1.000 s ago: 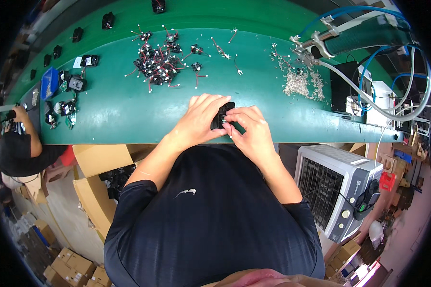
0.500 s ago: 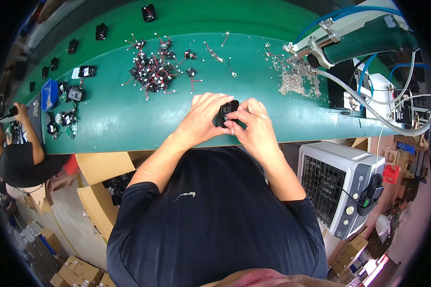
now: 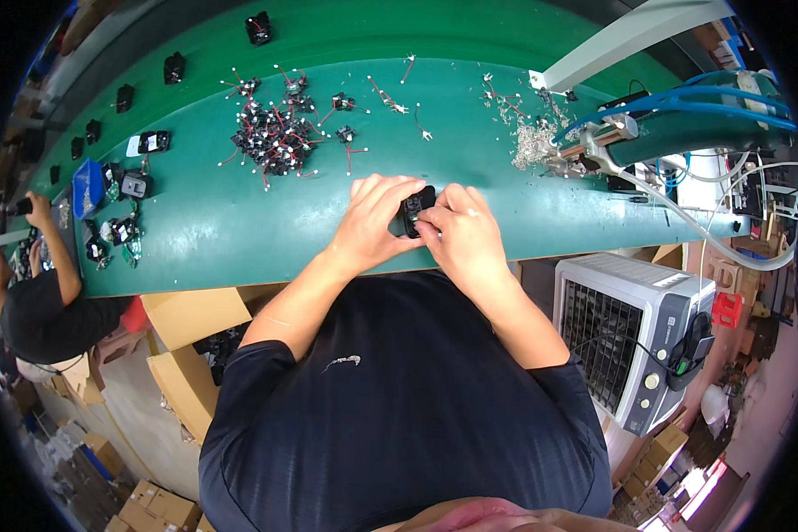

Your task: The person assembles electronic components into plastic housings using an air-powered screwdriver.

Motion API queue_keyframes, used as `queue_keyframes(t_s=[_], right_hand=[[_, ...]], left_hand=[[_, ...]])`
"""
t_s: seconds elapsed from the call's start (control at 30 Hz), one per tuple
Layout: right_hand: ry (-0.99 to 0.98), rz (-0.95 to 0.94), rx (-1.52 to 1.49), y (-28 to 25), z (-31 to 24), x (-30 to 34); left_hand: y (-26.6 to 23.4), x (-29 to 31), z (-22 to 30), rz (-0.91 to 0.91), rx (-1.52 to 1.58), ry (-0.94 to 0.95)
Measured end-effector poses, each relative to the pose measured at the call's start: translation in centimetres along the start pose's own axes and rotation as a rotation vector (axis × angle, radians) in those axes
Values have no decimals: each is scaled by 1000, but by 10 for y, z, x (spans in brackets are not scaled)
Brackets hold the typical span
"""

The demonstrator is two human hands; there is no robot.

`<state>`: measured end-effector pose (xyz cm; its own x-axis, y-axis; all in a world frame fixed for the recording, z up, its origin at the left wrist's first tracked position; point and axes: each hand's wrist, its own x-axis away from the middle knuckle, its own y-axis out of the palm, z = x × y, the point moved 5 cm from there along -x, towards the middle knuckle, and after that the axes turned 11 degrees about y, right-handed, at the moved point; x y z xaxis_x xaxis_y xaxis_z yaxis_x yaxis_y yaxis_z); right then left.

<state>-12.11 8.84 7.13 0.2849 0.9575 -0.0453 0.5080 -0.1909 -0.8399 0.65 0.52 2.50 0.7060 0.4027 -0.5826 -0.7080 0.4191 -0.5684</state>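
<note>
Close to the near edge of the green bench, a small black plastic housing (image 3: 418, 202) is gripped by my left hand (image 3: 370, 218), its fingers wrapped round the far and left sides. My right hand (image 3: 463, 229) has its thumb and forefinger pinched together against the inside of the housing. Whatever sits between those fingertips is too small to make out. Beyond my hands lies a heap of small black parts with red and black wires (image 3: 275, 137). A few loose wired parts (image 3: 346, 135) are scattered to its right.
Small metal screws (image 3: 534, 142) lie in a pile at right, beside a clamped green tool (image 3: 709, 133) with hoses. A blue tray (image 3: 88, 188) and circuit boards (image 3: 126, 226) are at left. Black housings (image 3: 175, 68) line the far strip. An air cooler (image 3: 629, 341) stands below right; a co-worker (image 3: 40, 301) is at left.
My right fingers have shifted slightly on the housing, which stays in my left hand. The green tool at right now appears lower, and the whole bench view has shifted a little.
</note>
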Motion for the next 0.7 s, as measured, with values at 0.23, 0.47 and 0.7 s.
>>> queue_keyframes(t_s=[0.23,0.47,0.7], right_hand=[[-18,-135,-68,-22,-5,3],[-482,1136,-612,-196,-37,-22],[-54,617,-905,-185,-3,-123]], left_hand=[[2,0,-2,-59,23,-53],[3,-3,-6,-72,41,-112],[3,-2,-8,-27,30,-104]])
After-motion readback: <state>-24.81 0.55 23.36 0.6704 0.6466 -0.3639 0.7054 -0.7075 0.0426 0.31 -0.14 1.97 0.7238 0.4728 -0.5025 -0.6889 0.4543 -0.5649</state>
